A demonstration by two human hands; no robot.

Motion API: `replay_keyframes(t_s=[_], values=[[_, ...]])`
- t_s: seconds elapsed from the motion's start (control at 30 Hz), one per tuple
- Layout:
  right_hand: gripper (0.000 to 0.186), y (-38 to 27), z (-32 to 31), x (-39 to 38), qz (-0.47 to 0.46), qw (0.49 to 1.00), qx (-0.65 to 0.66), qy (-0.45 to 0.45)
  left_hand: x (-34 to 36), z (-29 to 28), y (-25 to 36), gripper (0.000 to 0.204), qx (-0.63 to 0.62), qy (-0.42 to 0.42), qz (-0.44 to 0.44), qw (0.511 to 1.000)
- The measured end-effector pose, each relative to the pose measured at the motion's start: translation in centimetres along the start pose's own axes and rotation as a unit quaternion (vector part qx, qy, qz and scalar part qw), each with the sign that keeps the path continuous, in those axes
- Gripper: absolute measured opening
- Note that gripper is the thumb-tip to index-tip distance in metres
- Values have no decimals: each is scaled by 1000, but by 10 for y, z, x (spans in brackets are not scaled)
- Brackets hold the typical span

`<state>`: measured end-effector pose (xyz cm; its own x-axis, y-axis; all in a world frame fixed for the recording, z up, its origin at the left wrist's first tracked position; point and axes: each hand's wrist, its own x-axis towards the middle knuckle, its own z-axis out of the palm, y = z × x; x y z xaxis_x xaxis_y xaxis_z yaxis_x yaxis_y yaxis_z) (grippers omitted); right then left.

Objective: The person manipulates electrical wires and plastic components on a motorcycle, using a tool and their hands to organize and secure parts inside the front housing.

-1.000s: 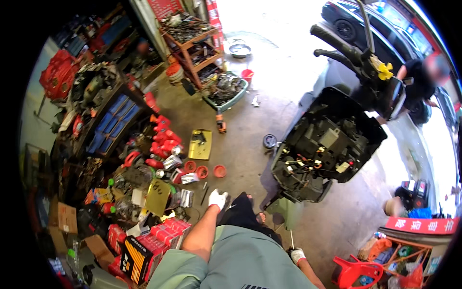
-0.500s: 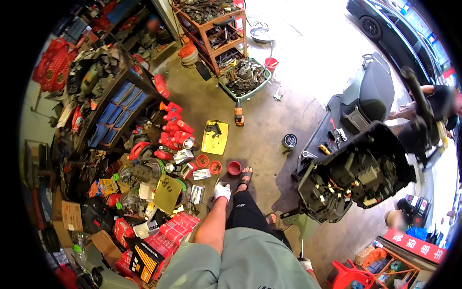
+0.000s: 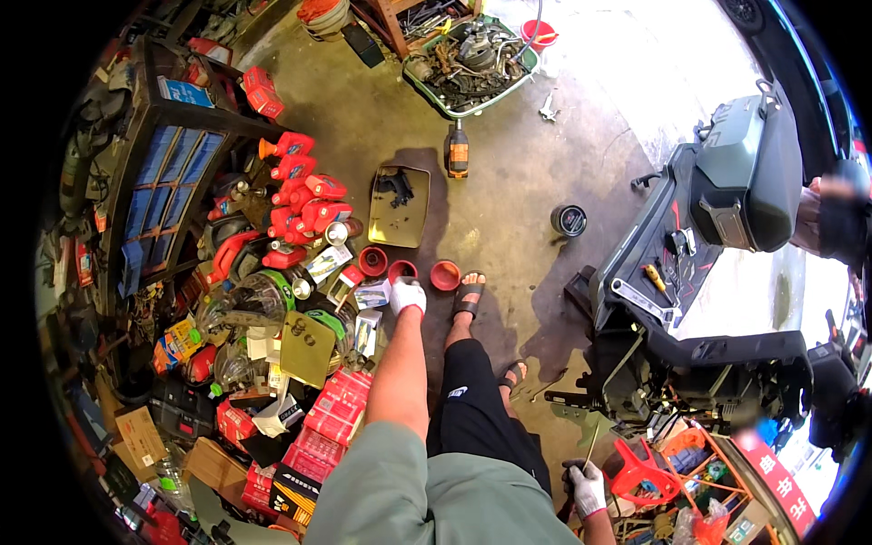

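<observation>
My left hand, in a white glove, reaches over the near rim of the middle red bowl. Its fingertips dip toward the bowl and are hidden. Two similar red bowls flank it, a left bowl and a right bowl, the right one beside my sandalled foot. Low on the right, my right hand, gloved in white with dark fingertips, is closed around a thin metal rod that points upward. What the rod's lower end looks like is hidden in the grip.
A yellow tray with dark parts lies ahead, near an orange-black cordless tool. Red bottles and boxes crowd the left. A partly stripped scooter stands at right, with a red plastic stool nearer me. A black round container sits on the floor.
My left hand has moved forward onto the middle red bowl. More of my right hand and its rod has come into view. The whole view has shifted, with the scooter now seen differently.
</observation>
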<state>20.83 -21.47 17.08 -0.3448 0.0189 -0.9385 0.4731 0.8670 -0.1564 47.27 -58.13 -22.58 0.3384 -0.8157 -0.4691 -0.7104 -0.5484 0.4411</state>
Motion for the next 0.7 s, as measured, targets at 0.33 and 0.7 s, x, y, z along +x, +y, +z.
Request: replay_keyframes(t_s=[0.33, 0.7], values=[[14, -33, 0, 16, -23, 999, -24, 7, -16, -35, -16, 28, 217, -212, -4, 953], [14, -47, -16, 61, -34, 998, -53, 23, -87, -67, 74, 24, 52, -267, 59, 960]])
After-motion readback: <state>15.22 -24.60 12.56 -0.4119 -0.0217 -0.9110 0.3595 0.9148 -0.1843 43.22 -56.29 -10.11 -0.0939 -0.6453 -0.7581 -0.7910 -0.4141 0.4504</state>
